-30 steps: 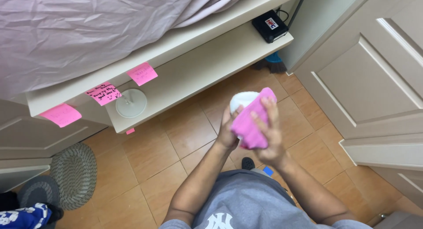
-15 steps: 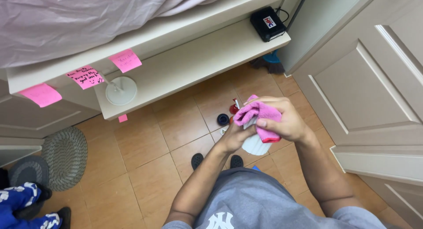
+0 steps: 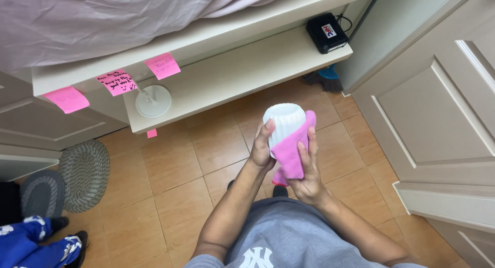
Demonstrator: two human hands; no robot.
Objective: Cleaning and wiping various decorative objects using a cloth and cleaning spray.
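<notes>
left hand (image 3: 262,150) grips white ribbed vase (image 3: 284,121), right hand (image 3: 305,172) presses pink cloth (image 3: 291,153) vs it; w/ hard rubbing vase could slip, smash on tiled floor (image 3: 175,196).

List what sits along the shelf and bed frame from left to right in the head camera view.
Blank pink sticky note → written pink sticky note → round white lamp base → third pink sticky note → black box.
</notes>
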